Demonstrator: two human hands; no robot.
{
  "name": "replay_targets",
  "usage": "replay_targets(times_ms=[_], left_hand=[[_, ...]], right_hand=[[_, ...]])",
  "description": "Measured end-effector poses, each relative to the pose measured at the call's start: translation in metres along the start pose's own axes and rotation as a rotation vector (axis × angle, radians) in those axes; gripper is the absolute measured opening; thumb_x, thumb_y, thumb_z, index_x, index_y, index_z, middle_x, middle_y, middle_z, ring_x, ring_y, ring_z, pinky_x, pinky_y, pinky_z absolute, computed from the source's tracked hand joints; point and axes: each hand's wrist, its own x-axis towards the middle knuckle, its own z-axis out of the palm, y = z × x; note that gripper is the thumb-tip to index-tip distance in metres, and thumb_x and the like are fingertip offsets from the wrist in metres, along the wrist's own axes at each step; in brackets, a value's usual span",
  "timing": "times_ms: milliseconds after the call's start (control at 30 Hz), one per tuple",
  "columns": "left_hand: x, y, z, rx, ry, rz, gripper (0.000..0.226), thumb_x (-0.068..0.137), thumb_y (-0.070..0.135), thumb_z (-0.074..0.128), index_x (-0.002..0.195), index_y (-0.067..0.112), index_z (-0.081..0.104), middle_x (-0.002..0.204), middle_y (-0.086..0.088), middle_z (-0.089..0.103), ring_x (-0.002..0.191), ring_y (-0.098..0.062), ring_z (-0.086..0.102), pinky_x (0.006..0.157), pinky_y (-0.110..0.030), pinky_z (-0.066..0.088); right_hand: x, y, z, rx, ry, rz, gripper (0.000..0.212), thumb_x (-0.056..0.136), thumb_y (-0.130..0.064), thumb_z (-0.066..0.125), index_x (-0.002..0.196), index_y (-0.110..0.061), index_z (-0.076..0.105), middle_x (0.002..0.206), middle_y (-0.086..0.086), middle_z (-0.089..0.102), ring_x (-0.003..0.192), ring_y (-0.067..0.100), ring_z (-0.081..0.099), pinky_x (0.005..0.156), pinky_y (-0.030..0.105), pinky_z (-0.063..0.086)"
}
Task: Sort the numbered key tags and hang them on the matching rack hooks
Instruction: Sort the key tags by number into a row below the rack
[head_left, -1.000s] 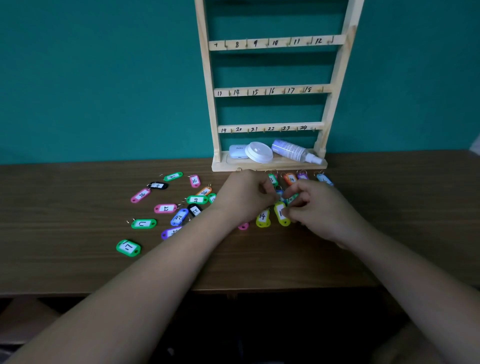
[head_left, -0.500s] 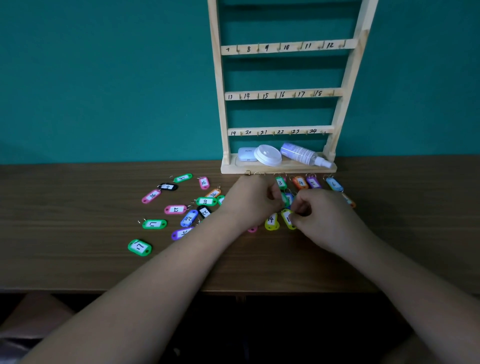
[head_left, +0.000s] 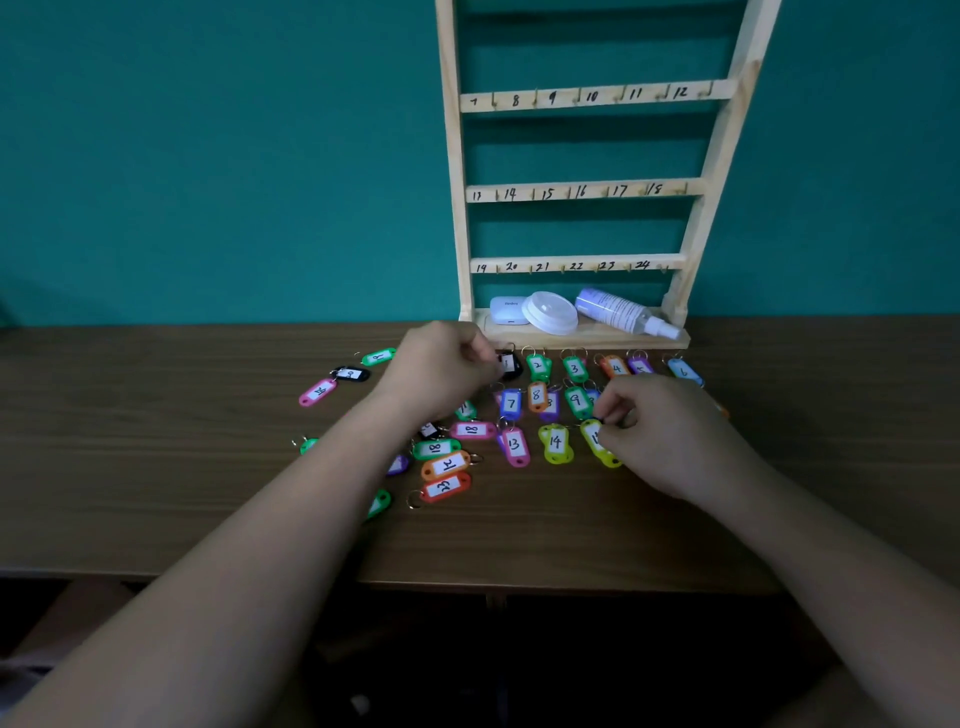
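Observation:
A wooden rack with hooks numbered 7 to 24 stands against the teal wall, and no tags hang on it. Coloured numbered tags lie on the table in rows in front of it: a top row with green 2 and green 3, then blue 7, then pink 13 and yellow 14. My left hand pinches the black tag 1 at the left end of the top row. My right hand pinches a yellow-green tag beside tag 14; its number is partly hidden.
Loose unsorted tags lie left of the rows, such as a red tag, an orange tag and a pink tag. The rack's base shelf holds a white case, a white lid and a spray bottle. The table's front edge is near.
My left hand has moved up and left from the middle of the rows to the black tag 1, uncovering tags 7, 8 and 13. My right hand stays at the yellow-green tag.

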Motion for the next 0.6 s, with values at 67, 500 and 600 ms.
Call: replay_targets(times_ms=[67,500,600], left_hand=[[0.008,-0.01,-0.006,0.056,0.05,-0.033,0.007,0.091,0.03,0.075,0.086,0.025,0.075,0.085,0.012,0.074,0.085,-0.007,0.068,0.071,-0.023,0.053],[0.035,-0.05,-0.017,0.319,0.046,-0.236,0.023,0.091,0.042,0.075,0.104,0.024,0.072,0.102,-0.003,0.071,0.099,-0.024,0.065,0.078,-0.035,0.056],[0.036,-0.05,-0.016,0.347,0.036,-0.237,0.02,0.093,0.036,0.075,0.107,0.021,0.074,0.104,-0.004,0.072,0.097,-0.023,0.064,0.076,-0.033,0.052]], right_hand=[[0.0,-0.001,-0.001,-0.005,0.003,-0.01,0.014,0.094,-0.018,0.074,0.101,-0.03,0.071,0.095,-0.016,0.068,0.081,-0.007,0.056,0.062,0.012,0.035],[0.008,-0.019,0.013,0.127,0.111,-0.12,0.007,0.095,-0.027,0.073,0.098,-0.034,0.073,0.089,-0.018,0.068,0.085,-0.003,0.061,0.07,0.021,0.048],[0.012,-0.024,0.017,0.166,0.119,-0.138,0.007,0.095,-0.025,0.073,0.097,-0.032,0.075,0.088,-0.018,0.069,0.085,-0.005,0.062,0.071,0.02,0.049]])
